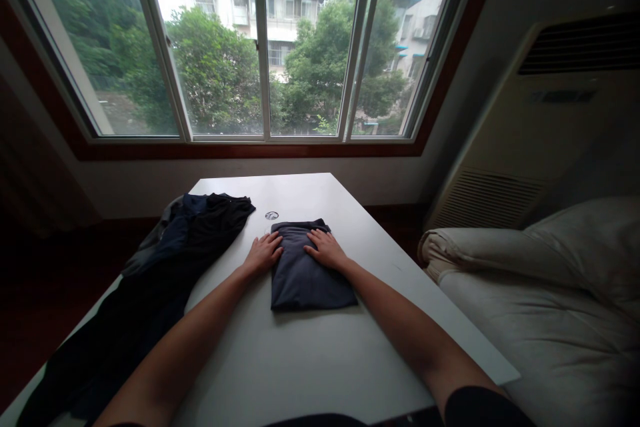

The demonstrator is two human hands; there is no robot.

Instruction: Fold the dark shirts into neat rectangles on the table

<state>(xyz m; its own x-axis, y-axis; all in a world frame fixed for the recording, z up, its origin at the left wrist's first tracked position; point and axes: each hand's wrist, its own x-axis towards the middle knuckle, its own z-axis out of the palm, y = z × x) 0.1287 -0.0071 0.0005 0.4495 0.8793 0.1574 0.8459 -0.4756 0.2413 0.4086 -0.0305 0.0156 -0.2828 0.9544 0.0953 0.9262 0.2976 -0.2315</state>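
Observation:
A dark grey-blue garment (310, 280), folded into a compact rectangle, lies flat on the white table (320, 360) in front of me. Its exact kind is not clear from the folded shape. My left hand (265, 253) rests at its left edge, fingers spread and partly on the cloth. On the upper right part of it lies my right hand (327, 249), palm down with the fingers apart. Neither hand grips the fabric.
Loose dark clothes (200, 240) are heaped along the table's left side, some hanging over the edge. A small round dark emblem (271, 215) marks the tabletop near the far end. To the right stand a pale sofa (530, 307) and an air conditioner (540, 113). A window (260, 47) is ahead.

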